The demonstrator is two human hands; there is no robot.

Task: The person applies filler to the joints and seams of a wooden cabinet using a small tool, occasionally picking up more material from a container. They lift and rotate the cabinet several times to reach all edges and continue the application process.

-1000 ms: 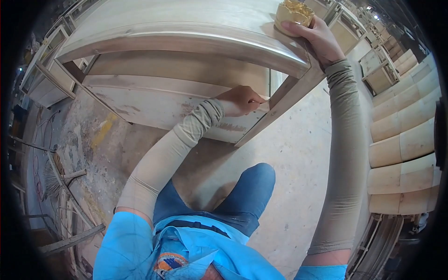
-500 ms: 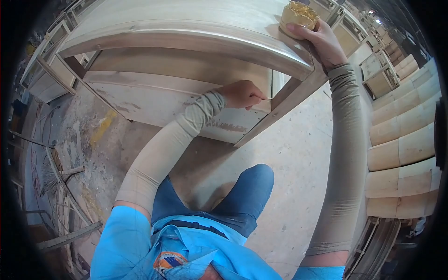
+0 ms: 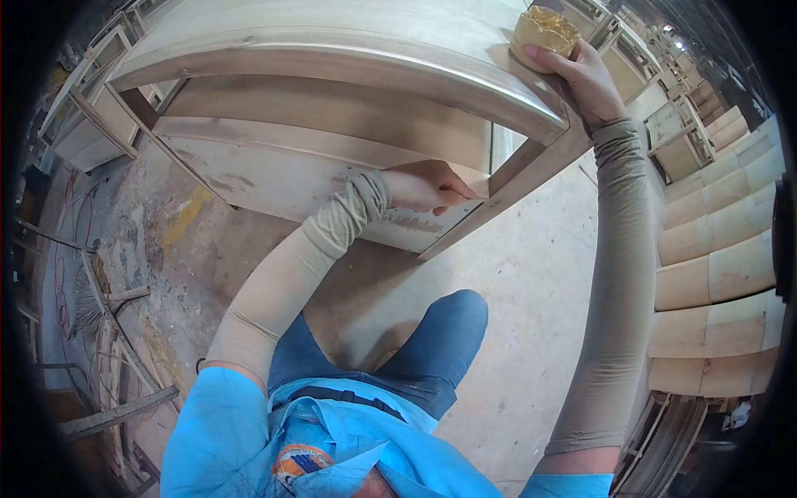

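Observation:
At the top right, my right hand (image 3: 588, 81) is closed around a small pale tub (image 3: 544, 33) with gold-brown, lumpy contents, its thumb on the near side. The tub is at the corner of a wooden furniture piece's top (image 3: 390, 37). Lower down, my left hand (image 3: 436, 186) is closed, with bent fingers pressed together. Its fingertips are at the joint where the pale lower panel (image 3: 274, 176) meets the wooden leg (image 3: 531, 170). Whatever the fingers hold, if anything, is hidden. The panel carries brownish smears near this hand.
Stacked pale curved wooden panels (image 3: 718, 274) stand along the right side. More wooden frames (image 3: 681, 137) are at the back right and another frame (image 3: 87, 124) at the left. Wooden sticks (image 3: 124, 407) and a brush-like bundle (image 3: 87, 307) lie at the left on the stained concrete floor (image 3: 531, 365).
My left hand has turned slightly and its fingertips have come closer to the leg joint. The tub and right hand have shifted a little right and down in view, along with the furniture.

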